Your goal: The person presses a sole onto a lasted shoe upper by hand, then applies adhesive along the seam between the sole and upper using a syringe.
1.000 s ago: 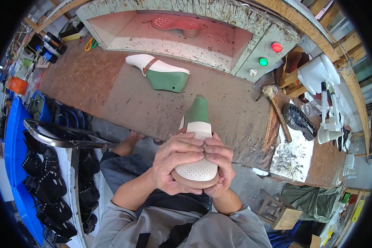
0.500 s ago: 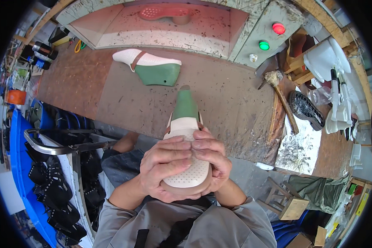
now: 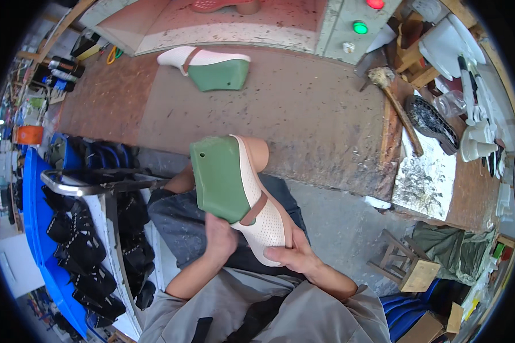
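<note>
At 5 o'clock from the middle of the view, the right hand grips the toe of a white perforated shoe, thumb on the upper. At 7 o'clock the left hand is by the lower end of the green last inside it; its fingers are hidden, so I cannot tell how closed it is. Half a second ago both hands clasped the forepart, top up; now the shoe is turned on its side, block heel toward 12, sole toward 3, which seems to bring its flank and sole edge into plain sight. Beyond, on the bench at 11, lies another strapped white upper; a hammer rests at 2, a wooden stool stands at 4
</note>
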A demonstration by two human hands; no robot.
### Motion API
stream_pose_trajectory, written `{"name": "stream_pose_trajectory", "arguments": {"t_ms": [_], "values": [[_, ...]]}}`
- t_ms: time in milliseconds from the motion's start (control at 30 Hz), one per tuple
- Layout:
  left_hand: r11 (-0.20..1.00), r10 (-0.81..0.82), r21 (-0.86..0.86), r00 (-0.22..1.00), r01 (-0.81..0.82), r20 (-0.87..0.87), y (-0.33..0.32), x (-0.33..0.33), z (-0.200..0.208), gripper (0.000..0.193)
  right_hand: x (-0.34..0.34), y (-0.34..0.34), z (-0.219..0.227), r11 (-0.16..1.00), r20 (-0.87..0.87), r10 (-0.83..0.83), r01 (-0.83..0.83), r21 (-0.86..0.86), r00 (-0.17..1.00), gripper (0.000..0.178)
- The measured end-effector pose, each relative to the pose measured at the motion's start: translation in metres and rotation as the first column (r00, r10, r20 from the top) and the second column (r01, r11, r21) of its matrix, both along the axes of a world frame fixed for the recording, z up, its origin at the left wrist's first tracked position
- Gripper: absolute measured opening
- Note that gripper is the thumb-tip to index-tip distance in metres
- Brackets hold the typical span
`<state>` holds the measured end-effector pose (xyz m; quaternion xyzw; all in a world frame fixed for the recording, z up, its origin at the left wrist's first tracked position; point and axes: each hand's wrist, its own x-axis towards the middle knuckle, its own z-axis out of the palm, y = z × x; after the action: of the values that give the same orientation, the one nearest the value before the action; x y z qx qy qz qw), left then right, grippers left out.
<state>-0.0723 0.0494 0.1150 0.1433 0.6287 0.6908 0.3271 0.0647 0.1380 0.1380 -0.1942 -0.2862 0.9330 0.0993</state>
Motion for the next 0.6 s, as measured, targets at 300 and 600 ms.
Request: {"name": "stream_pose_trajectory", "arguments": {"t_ms": [300, 600], "values": [[0.880, -0.409, 0.315, 0.905, 0.357, 0.118, -0.017, -0.022, 0.091, 0.111, 0.006, 0.015, 0.052, 0.927, -0.136, 0.210, -0.152, 0.344, 0.968, 0.059], [0.869, -0.384, 0.328, 0.923, 0.370, -0.023, -0.023, -0.032, 0.082, 0.107, -0.012, 0.011, 0.086, 0.908, 0.029, 0.304, -0.299, 0.292, 0.952, 0.040]]}}
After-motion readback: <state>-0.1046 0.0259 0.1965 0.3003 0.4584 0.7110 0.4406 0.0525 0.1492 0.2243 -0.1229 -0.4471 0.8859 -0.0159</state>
